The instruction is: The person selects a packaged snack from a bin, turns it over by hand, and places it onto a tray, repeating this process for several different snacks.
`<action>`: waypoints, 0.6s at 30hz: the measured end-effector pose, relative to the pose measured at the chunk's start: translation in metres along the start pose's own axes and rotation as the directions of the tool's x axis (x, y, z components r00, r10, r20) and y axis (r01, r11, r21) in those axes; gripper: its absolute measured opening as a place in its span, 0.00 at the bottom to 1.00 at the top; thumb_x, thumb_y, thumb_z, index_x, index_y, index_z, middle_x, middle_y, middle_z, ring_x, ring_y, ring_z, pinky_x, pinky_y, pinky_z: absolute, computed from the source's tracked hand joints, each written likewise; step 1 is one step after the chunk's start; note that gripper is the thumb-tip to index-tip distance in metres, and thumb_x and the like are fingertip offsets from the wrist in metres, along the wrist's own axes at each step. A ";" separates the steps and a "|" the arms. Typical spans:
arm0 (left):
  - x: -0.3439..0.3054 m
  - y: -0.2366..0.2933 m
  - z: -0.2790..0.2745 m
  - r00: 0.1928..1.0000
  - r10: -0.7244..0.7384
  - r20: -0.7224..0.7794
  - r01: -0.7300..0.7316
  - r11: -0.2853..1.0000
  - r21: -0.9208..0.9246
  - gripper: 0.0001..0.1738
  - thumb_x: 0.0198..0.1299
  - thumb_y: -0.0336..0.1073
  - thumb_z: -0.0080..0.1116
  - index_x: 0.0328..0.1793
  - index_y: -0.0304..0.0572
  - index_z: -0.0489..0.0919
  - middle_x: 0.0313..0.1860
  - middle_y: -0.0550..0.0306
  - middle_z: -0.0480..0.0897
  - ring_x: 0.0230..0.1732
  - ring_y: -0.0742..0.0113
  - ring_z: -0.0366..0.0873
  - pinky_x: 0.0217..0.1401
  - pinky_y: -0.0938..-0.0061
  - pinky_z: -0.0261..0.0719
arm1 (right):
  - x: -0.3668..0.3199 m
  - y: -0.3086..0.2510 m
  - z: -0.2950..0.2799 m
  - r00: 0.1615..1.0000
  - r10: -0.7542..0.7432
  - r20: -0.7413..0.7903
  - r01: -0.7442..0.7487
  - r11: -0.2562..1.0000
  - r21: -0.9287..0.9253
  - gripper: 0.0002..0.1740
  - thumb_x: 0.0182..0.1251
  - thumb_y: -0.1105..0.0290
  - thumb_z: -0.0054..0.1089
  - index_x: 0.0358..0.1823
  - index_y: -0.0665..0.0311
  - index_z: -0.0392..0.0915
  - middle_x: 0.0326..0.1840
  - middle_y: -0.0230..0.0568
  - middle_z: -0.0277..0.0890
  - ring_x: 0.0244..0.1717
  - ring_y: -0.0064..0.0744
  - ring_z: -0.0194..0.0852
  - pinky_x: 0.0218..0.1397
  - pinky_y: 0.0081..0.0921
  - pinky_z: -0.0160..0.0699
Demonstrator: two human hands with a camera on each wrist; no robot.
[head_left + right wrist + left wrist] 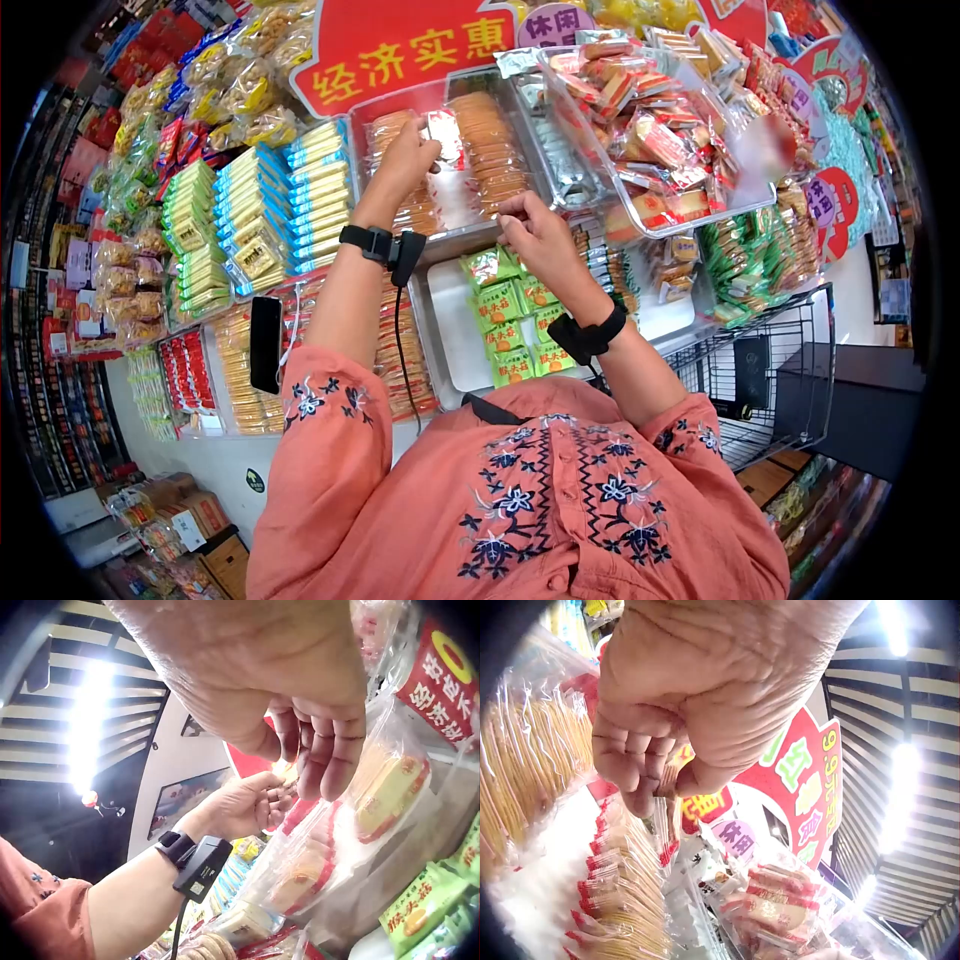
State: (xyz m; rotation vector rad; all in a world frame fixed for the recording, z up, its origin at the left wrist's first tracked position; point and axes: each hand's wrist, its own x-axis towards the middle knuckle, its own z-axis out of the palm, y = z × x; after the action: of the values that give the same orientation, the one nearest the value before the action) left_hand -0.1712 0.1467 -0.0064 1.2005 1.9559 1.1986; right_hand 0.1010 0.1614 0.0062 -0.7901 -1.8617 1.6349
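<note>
My left hand (402,165) reaches over a clear tray (455,240) of wrapped flat biscuits (488,150). Between its thumb and fingers, the left hand (712,697) pinches a small clear-wrapped biscuit packet (667,825), above a row of biscuits (622,900). A white and red surface (450,185) shows between the tray's two rows. Near the tray's front right corner is my right hand (538,240), its fingers bent. In the right wrist view, nothing is visibly held in the right hand (277,690), whose loosely curled fingers partly cover the view of the left hand.
Green packets (500,305) lie in a white tray below. Blue-wrapped packets (250,215) are stacked at left, and a raised clear bin (690,225) of red-wrapped snacks stands at right. A phone (265,345) is near my left arm; a wire cart (800,400) stands at lower right.
</note>
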 end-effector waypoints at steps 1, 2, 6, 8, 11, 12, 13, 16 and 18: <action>-0.007 0.009 -0.002 1.000 0.005 0.013 -0.005 0.999 -0.045 0.27 0.64 0.33 0.53 0.69 0.31 0.71 0.35 0.56 0.83 0.28 0.71 0.81 0.27 0.73 0.79 | 0.000 -0.002 0.001 1.000 0.012 -0.001 -0.012 1.000 -0.007 0.08 0.72 0.74 0.57 0.49 0.69 0.76 0.37 0.38 0.81 0.36 0.23 0.78 0.41 0.25 0.78; -0.012 0.018 0.001 0.999 0.015 0.029 -0.012 0.996 -0.094 0.28 0.64 0.33 0.53 0.70 0.30 0.71 0.36 0.57 0.83 0.28 0.72 0.81 0.28 0.74 0.78 | 0.000 -0.004 0.001 1.000 0.024 -0.007 -0.024 1.000 -0.019 0.08 0.72 0.75 0.57 0.49 0.69 0.76 0.37 0.38 0.81 0.37 0.23 0.77 0.41 0.25 0.78; -0.037 0.041 0.003 0.988 -0.132 0.078 0.148 0.956 -0.255 0.30 0.67 0.39 0.57 0.73 0.31 0.69 0.37 0.59 0.81 0.34 0.75 0.80 0.31 0.80 0.75 | -0.003 -0.006 0.002 0.995 -0.084 0.047 0.083 0.996 0.006 0.08 0.71 0.74 0.58 0.48 0.69 0.76 0.38 0.41 0.82 0.36 0.23 0.77 0.40 0.25 0.77; -0.046 0.042 0.009 0.988 -0.135 0.081 0.153 0.943 -0.297 0.30 0.68 0.39 0.57 0.73 0.32 0.70 0.36 0.60 0.81 0.34 0.75 0.80 0.31 0.80 0.74 | -0.004 -0.007 0.001 0.993 -0.075 0.090 0.076 0.997 -0.015 0.08 0.73 0.74 0.57 0.49 0.70 0.75 0.40 0.37 0.80 0.38 0.21 0.78 0.42 0.22 0.77; -0.064 0.063 0.009 0.988 -0.119 0.096 0.146 0.923 -0.357 0.30 0.69 0.40 0.57 0.74 0.33 0.69 0.37 0.61 0.81 0.35 0.76 0.80 0.33 0.81 0.74 | -0.007 -0.013 0.000 0.992 -0.024 0.125 0.026 1.000 -0.014 0.08 0.74 0.74 0.56 0.50 0.69 0.74 0.44 0.35 0.78 0.39 0.21 0.80 0.42 0.21 0.78; -0.067 0.067 0.009 0.990 -0.109 0.095 0.137 0.918 -0.371 0.30 0.70 0.40 0.57 0.75 0.33 0.69 0.37 0.61 0.81 0.36 0.76 0.80 0.33 0.81 0.74 | -0.007 -0.013 -0.001 0.992 -0.007 0.125 0.006 1.000 0.013 0.08 0.74 0.74 0.56 0.51 0.69 0.74 0.43 0.34 0.78 0.39 0.21 0.80 0.42 0.22 0.79; -0.070 0.070 0.009 0.990 -0.098 0.096 0.128 0.914 -0.386 0.30 0.70 0.39 0.56 0.75 0.33 0.68 0.37 0.61 0.81 0.36 0.76 0.80 0.33 0.82 0.74 | -0.007 -0.014 -0.002 0.992 0.010 0.122 -0.015 0.999 0.040 0.09 0.74 0.74 0.56 0.51 0.68 0.74 0.43 0.34 0.78 0.39 0.21 0.80 0.42 0.22 0.79; -0.075 0.075 0.008 0.991 -0.070 0.111 0.108 0.912 -0.396 0.31 0.70 0.39 0.57 0.74 0.31 0.68 0.40 0.57 0.82 0.37 0.74 0.81 0.33 0.80 0.75 | -0.009 -0.020 -0.005 0.993 0.023 0.114 -0.028 0.999 0.047 0.11 0.75 0.71 0.56 0.53 0.69 0.73 0.43 0.35 0.78 0.38 0.22 0.81 0.40 0.21 0.78; -0.078 0.078 0.008 0.992 -0.055 0.113 0.096 0.913 -0.397 0.31 0.69 0.39 0.57 0.74 0.30 0.68 0.41 0.56 0.83 0.37 0.73 0.81 0.32 0.80 0.75 | -0.012 -0.023 -0.006 0.994 0.019 0.106 -0.024 0.998 0.053 0.12 0.75 0.70 0.56 0.53 0.69 0.73 0.43 0.35 0.78 0.38 0.22 0.81 0.39 0.21 0.78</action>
State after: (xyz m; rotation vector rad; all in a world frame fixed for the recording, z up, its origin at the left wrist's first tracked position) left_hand -0.0975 0.0963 0.0596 0.9409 1.5656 1.3879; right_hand 0.1117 0.1546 0.0293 -0.7156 -1.8780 1.7641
